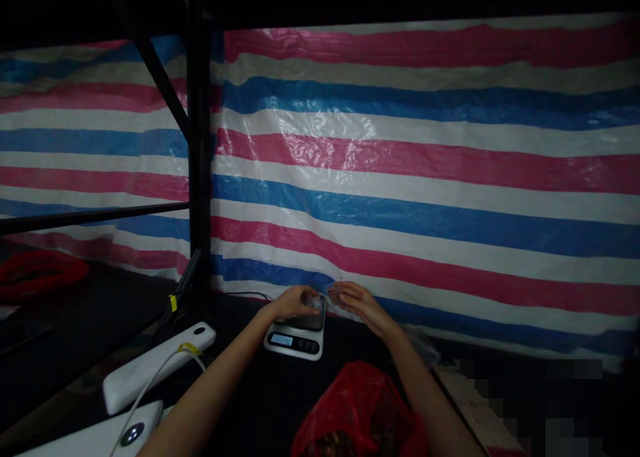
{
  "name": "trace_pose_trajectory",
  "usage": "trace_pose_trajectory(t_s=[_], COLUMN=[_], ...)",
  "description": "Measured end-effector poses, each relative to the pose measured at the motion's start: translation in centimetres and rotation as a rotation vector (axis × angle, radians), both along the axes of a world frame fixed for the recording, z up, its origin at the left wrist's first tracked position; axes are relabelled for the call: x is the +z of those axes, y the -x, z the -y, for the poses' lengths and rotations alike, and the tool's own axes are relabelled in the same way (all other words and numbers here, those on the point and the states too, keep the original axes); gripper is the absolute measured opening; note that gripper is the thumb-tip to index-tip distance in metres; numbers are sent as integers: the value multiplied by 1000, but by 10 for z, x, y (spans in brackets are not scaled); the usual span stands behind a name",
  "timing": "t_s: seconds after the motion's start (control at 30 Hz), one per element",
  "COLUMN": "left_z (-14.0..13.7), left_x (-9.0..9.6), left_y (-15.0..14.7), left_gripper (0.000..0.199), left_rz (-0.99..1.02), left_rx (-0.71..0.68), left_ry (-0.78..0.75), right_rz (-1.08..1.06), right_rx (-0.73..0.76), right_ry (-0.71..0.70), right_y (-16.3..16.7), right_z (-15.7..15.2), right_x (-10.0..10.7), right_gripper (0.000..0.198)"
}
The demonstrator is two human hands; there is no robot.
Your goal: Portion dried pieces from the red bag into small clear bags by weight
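Observation:
Over the far part of a small digital scale (pixel 294 342) with a lit display, my left hand (pixel 296 302) curls its fingers and thumb round a piece of clear plastic (pixel 314 302). Whether that plastic is a bag or a small container is hard to make out. Just to its right, my right hand (pixel 361 305) has its fingers bent together on something thin and see-through, partly hidden by the fingers. The two hands are close to each other, fingertips facing. Below them, between my forearms, stands an open red plastic bag (pixel 357 404) with brownish pieces (pixel 337 444) inside.
Two white, long devices (pixel 160 367) lie at the left, with a white cable (pixel 145 394) across them. A black metal post (pixel 199 177) rises behind. Striped plastic sheeting (pixel 425 170) hangs at the back. A red coil-like bundle (pixel 40 274) lies far left.

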State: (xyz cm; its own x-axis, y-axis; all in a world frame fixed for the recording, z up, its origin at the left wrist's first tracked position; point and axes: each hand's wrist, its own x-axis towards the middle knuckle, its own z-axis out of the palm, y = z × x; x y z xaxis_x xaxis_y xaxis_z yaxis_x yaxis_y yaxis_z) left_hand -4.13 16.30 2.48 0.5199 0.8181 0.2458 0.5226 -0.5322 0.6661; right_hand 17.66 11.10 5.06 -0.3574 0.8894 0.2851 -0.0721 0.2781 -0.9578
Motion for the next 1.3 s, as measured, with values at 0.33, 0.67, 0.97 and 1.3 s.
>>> trace_pose_trajectory(t_s=[0.33, 0.67, 0.97, 1.3], left_z=[4, 8, 14, -10], left_x=[11, 15, 19, 5], left_y=[-3, -12, -12, 11], left_gripper=[42, 37, 33, 42], left_rz=[556, 557, 519, 178], left_rx=[-194, -258, -322, -78], left_ry=[316, 325, 309, 35], right_rz=[101, 604, 961, 702], right_rx=[-223, -277, -338, -367], right_ry=[-221, -723, -917, -744], right_y=[4, 13, 20, 7], right_z=[-20, 8, 30, 55], right_x=[13, 43, 58, 78], right_gripper=[35, 30, 34, 39])
